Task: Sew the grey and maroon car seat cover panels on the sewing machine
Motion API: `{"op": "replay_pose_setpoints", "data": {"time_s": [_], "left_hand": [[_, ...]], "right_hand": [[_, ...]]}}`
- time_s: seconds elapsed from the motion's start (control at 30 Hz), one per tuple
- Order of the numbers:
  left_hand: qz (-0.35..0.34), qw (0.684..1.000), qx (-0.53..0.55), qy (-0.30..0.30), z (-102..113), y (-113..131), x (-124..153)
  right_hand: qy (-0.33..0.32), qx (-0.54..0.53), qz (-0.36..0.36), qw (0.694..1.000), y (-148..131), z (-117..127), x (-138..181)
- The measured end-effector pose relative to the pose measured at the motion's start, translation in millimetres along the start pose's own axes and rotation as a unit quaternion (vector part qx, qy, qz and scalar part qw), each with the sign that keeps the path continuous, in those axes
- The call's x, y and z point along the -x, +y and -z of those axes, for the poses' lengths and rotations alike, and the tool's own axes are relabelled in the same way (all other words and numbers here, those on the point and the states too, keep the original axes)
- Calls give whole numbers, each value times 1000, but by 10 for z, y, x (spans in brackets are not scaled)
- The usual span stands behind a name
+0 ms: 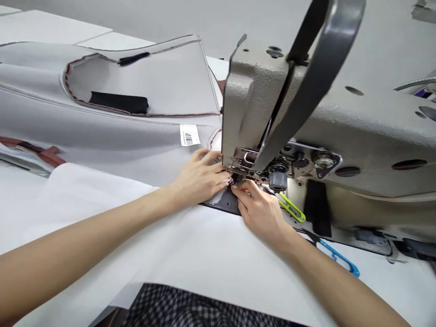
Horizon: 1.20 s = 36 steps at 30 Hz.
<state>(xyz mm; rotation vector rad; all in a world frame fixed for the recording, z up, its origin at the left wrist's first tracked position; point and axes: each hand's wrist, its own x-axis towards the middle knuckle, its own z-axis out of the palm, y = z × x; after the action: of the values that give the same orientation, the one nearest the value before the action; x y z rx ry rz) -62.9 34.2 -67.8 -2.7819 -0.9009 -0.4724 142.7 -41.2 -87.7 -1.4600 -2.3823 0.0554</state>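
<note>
My left hand lies palm down at the edge of a large sewn grey cover piece, its fingers spread out toward the needle area of a sewing machine. Its thumb and index finger come close together at a small gathered edge beside the presser foot. From the other side, my right hand reaches in with curled fingers, fingertips pinched near the same spot. What the right fingertips hold is too small to make out. The machine head partly hides the needle and the stitching point.
A barcode label sits on the cover, with black strips near its cut-out opening. Green-handled snips and a blue-handled tool lie right of my right hand. White sheeting covers the table front.
</note>
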Motion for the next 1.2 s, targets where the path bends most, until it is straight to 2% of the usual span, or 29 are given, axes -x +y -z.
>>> {"op": "replay_pose_setpoints", "data": {"time_s": [0.1, 0.23, 0.37, 0.47, 0.53, 0.63, 0.77, 0.87, 0.97, 1.07, 1.13, 1.2], "left_hand": [[11, 1000, 8, -8, -12, -7, 3], [19, 1000, 15, 20, -39, -19, 21], [23, 999, 33, 14, -36, -34, 19], [29, 998, 55, -6, -23, -146, 20], [46, 997, 64, -19, -4, -310, 82], [53, 995, 82, -33, 84, -647, 357], [32, 990, 128, -58, 386, -974, 1000], [50, 977, 188, -83, 687, -991, 1429], [110, 957, 257, -76, 925, -925, 1638], [191, 946, 258, -38, 1008, -878, 1637], [205, 953, 212, -63, 980, -862, 1562], [194, 960, 168, -111, 935, -859, 1467]], "right_hand": [[15, -30, 13, 999, 19, -2, 10], [40, -82, 40, 995, 43, 6, 19], [47, -121, 55, 990, 42, 5, 39], [57, -140, 61, 987, 28, 18, 64], [61, -140, 75, 985, 20, 35, 87], [63, -126, 101, 985, 14, 56, 116], [48, -122, 126, 983, -56, 56, 77], [13, -138, 158, 978, -266, 66, -69], [2, -165, 198, 966, -627, 110, -329], [17, -157, 217, 963, -1003, 156, -670], [-7, -124, 209, 970, -1185, 156, -912], [-69, -93, 177, 977, -1291, 117, -1141]]}}
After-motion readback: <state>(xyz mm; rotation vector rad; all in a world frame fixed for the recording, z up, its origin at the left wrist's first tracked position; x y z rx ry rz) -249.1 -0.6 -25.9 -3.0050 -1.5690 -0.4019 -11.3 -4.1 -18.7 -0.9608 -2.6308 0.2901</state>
